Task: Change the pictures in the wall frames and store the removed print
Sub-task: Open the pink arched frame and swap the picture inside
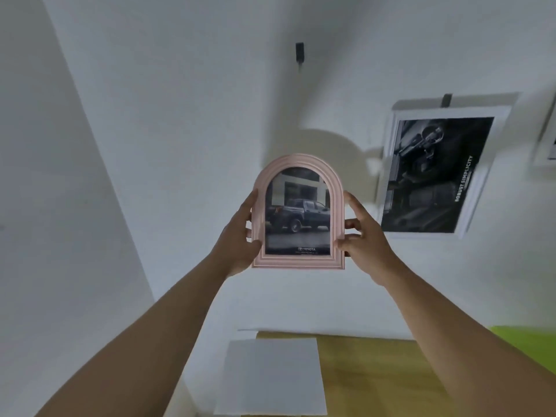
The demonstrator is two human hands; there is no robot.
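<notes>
Wall (180,145): white, plain; meets a second white surface along a slanting edge at the left.
Wall hook (299,52): small, dark, fixed high on the wall near centre; nothing hangs on it.
Bench (376,374): wooden top, at the lower edge of the view, set against the wall.
White sheet (270,377): blank, lying flat on the left part of the bench.
Green surface (529,344): bright green, at the right edge, just beside the bench; what it is cannot be told.

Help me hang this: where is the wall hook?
In the head view, the hook is high on the wall, above the pink frame.
</notes>
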